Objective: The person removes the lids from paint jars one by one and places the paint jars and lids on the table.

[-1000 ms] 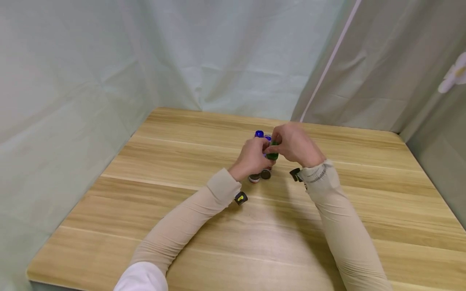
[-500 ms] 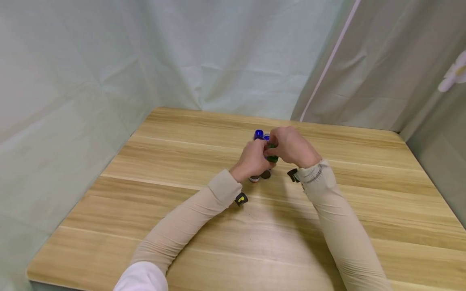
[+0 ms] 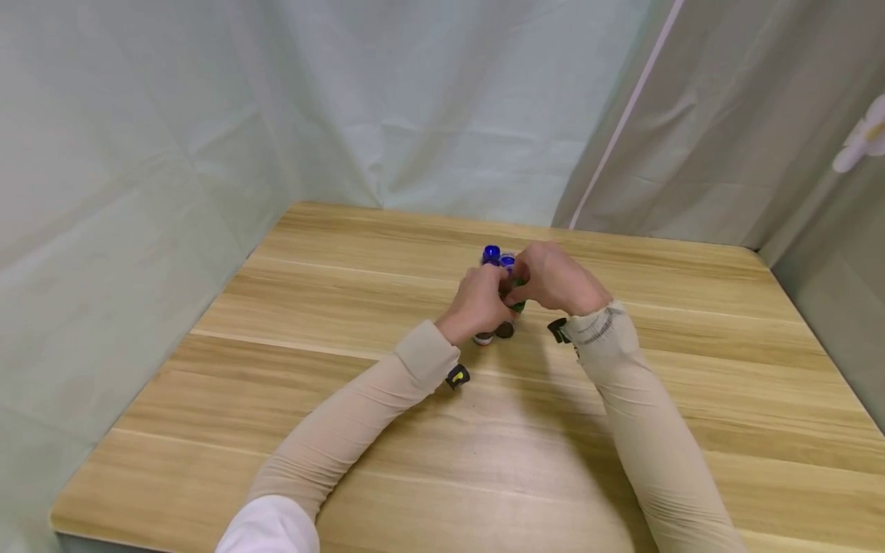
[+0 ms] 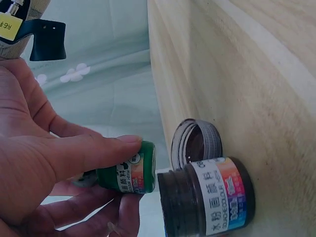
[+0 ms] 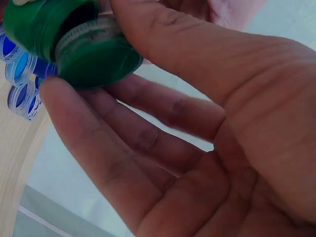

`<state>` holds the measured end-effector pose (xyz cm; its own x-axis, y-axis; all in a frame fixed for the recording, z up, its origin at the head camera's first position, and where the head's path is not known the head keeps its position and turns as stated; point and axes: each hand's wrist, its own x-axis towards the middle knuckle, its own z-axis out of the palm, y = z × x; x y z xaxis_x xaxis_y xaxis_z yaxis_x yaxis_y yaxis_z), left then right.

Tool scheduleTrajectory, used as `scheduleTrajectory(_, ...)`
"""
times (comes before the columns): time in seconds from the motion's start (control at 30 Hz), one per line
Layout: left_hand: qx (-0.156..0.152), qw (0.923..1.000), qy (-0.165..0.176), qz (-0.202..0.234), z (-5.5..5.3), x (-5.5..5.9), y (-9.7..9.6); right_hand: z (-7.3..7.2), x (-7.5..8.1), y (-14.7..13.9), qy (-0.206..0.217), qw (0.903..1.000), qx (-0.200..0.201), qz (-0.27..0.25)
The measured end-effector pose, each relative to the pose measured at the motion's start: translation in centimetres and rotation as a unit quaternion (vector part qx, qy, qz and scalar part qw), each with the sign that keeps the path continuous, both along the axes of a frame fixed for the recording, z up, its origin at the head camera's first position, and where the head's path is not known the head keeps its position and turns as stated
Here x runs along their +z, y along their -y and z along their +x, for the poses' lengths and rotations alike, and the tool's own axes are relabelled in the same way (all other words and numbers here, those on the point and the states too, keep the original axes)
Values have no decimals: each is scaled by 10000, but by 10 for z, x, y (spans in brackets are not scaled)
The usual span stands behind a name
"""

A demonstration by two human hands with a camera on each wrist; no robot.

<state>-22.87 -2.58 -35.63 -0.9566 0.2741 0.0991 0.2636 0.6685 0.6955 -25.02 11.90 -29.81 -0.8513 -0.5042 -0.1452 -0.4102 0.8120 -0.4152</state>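
My left hand [image 3: 478,306] grips a small green gouache paint jar [image 4: 131,170], thumb on one side and fingers on the other. The fingers of my right hand [image 3: 558,278] pinch the jar's green lid [image 5: 98,61], which sits tilted at the jar's mouth with a dark gap along one side. Below my left hand, a dark brown paint jar [image 4: 217,197] stands uncapped on the table. Its likely lid, a dark clear-rimmed cap [image 4: 197,143], lies beside it. The green jar is mostly hidden by fingers in the head view.
Blue paint jars [image 3: 492,254] stand just beyond my hands, and several clear-rimmed blue lids [image 5: 19,69] lie near them. The wooden table [image 3: 332,307] runs back to hanging curtains [image 3: 449,115]. Black wrist devices [image 3: 458,377] stick out below both cuffs.
My right hand has shifted slightly down and turned a little at the green lid. Less of the green shows between my hands. The left hand has barely moved.
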Motion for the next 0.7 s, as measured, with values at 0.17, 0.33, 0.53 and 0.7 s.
scheduleTrajectory(0.17,60,10000,-26,-60,-3,-2,2,-3,0,-6,187,9998,70,-88)
scheduleTrajectory(0.33,158,9995,280,-45,-5,-1,4,-7,-2,-12,221,9997,-79,7)
scheduleTrajectory(0.53,30,9988,386,-295,-6,4,8,-14,-7,-14,227,9996,88,144)
scheduleTrajectory(0.7,-70,9986,440,-273,-7,6,8,-17,-10,-15,268,9989,178,327)
